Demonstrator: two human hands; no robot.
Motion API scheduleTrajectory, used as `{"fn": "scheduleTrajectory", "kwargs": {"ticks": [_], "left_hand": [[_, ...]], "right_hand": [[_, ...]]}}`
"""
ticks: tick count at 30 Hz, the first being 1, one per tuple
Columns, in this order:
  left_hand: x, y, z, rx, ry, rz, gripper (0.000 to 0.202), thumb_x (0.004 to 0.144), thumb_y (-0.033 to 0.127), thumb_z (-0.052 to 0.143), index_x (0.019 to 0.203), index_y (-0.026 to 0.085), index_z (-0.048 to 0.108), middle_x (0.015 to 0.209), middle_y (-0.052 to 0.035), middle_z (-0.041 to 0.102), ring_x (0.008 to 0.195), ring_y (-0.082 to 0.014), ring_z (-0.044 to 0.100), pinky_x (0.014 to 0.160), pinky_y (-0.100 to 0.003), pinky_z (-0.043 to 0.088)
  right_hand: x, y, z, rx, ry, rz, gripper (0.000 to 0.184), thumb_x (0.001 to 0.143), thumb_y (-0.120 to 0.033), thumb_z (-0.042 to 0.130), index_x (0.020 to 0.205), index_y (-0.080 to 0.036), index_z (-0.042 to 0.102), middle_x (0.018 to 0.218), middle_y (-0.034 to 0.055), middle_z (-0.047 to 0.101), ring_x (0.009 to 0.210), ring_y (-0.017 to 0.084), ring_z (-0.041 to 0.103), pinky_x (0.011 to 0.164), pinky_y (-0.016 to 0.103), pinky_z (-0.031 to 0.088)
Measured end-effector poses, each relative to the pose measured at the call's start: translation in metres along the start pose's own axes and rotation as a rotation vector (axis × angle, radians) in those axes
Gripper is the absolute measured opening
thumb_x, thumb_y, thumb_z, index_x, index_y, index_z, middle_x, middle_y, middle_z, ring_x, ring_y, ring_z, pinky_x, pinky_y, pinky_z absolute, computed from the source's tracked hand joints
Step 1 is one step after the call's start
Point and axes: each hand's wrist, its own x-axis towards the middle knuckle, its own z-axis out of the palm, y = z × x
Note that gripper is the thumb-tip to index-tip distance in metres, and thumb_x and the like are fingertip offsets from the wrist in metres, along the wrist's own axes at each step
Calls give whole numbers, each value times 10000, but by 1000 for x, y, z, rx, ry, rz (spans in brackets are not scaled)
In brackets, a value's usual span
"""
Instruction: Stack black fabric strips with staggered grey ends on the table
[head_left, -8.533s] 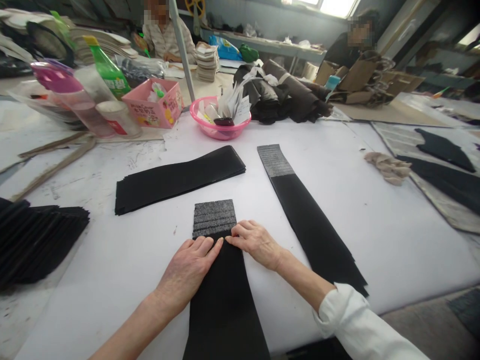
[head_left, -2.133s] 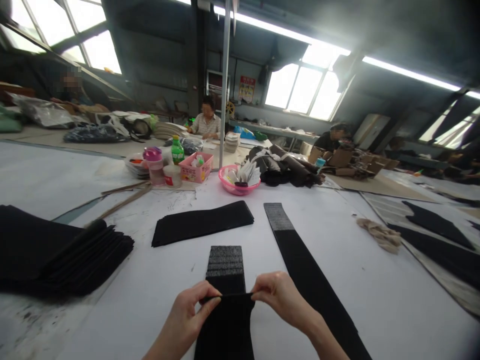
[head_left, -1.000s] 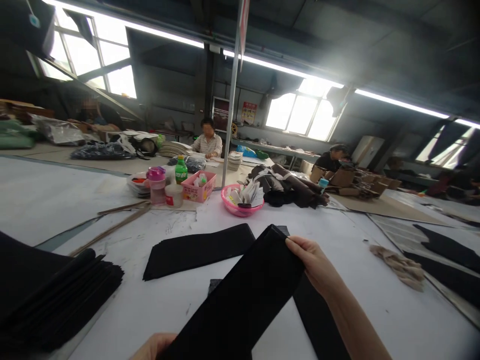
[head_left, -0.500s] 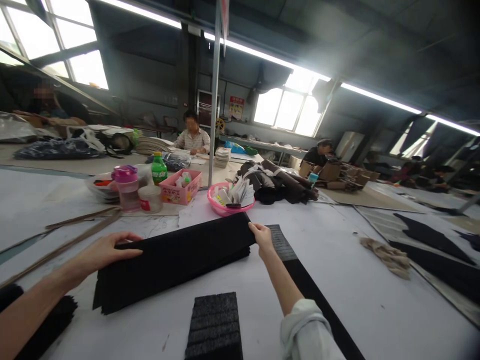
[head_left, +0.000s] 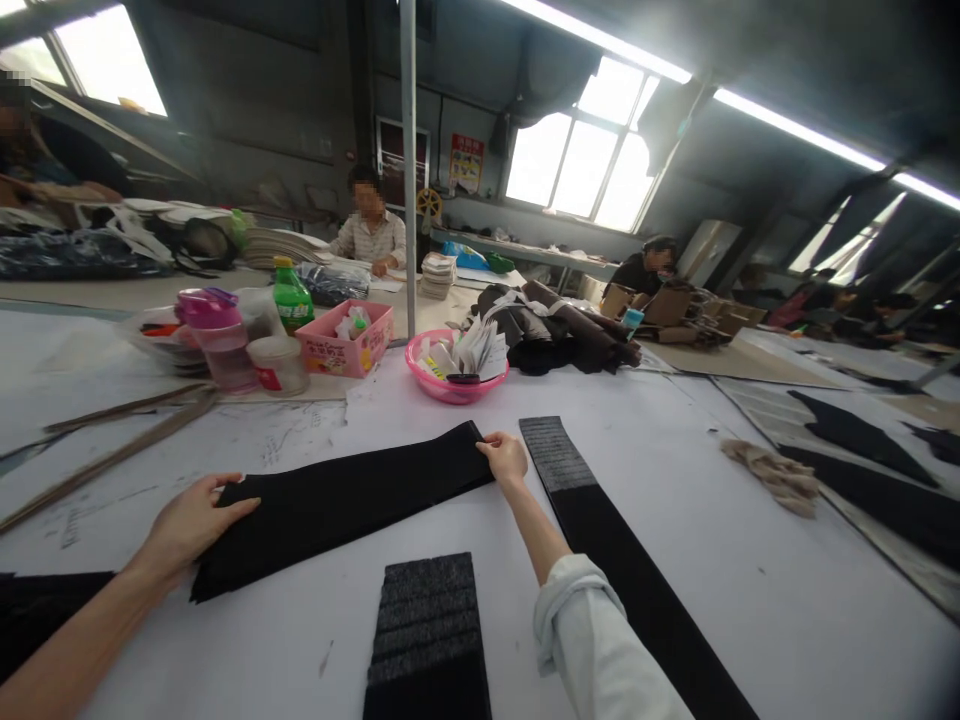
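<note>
A stack of black fabric panels [head_left: 345,510] stretches between my two hands, low over the white-covered table. My left hand [head_left: 196,520] grips its left end, thumb on top and fingers at the far edge. My right hand [head_left: 504,458] pinches the far right corner between thumb and fingers. To the right lies a long black fabric strip [head_left: 600,540] with a grey ridged end. Nearer me, in the middle, is a black fabric stack [head_left: 427,630] with grey stepped edges. More black fabric [head_left: 45,610] lies at the left, partly hidden by my left forearm.
A pink basket [head_left: 457,392] of papers, a pink box [head_left: 349,340], a jar [head_left: 277,366], a purple-lidded jug [head_left: 217,340] and a green bottle [head_left: 291,296] stand beyond the fabric, near a metal pole [head_left: 409,180]. A beige cloth [head_left: 772,475] lies right. Several people sit farther back.
The fabric stack has come down lower and flatter, its layers now closer together. Both hands keep their hold. My view has tilted and shifted slightly.
</note>
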Motion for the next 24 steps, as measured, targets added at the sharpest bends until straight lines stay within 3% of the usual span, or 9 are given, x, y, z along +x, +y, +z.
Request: {"fn": "scheduleTrajectory", "kwargs": {"ticks": [2,5,9,12,15,19,21,24], "left_hand": [[1,-1,-8,149,-47,33,525,742,403,649,1133,74,530,816,-43,665,803,-237,653,755,-348,532],[-8,2,-17,300,-69,119,659,792,497,570,1256,44,455,1102,-152,584,1062,-348,565,880,-491,479],[-43,12,-21,421,-25,258,611,904,487,388,1304,26,412,1281,-207,418,1217,-400,411,936,-559,425],[-88,15,-17,423,14,477,483,932,403,376,1283,82,455,1199,-143,477,1164,-326,460,965,-483,434],[-152,11,-8,275,-138,675,312,914,350,454,1157,181,551,1137,-87,542,1077,-245,533,961,-381,449],[-247,4,9,107,-425,947,229,916,234,471,1124,239,567,1141,-68,573,1088,-189,544,946,-305,455],[-284,2,16,97,-399,1031,216,882,231,541,1093,249,586,1087,-53,612,1082,-208,553,938,-333,462],[-316,-1,22,136,-335,1081,234,819,270,636,1047,235,600,1059,-48,641,1026,-236,581,876,-372,492]], "right_hand": [[2,3,7,-31,21,18,230,796,-433,669,898,-229,701,780,23,689,761,196,642,656,283,462],[-3,3,9,-64,61,3,281,798,-409,665,1000,-214,675,891,52,687,829,204,631,705,287,445],[-38,2,-5,-65,74,-95,346,869,-365,581,1160,-178,591,1067,82,637,901,184,605,800,286,433],[-102,7,-23,-50,-34,-203,215,867,-281,595,1067,-211,632,1014,30,644,830,147,608,795,265,444],[-189,22,-40,-49,-214,-335,99,855,-233,624,949,-238,656,930,-1,643,815,150,613,739,259,467],[-291,46,-52,-186,-292,-433,244,798,-176,700,1015,-259,624,1010,27,633,948,220,589,794,331,481],[-325,59,-51,-292,-281,-476,395,707,-196,794,1054,-257,616,1079,48,630,967,264,584,790,375,484],[-356,75,-45,-403,-215,-534,511,626,-236,860,1070,-249,608,1087,60,644,938,290,594,765,404,475]]}}
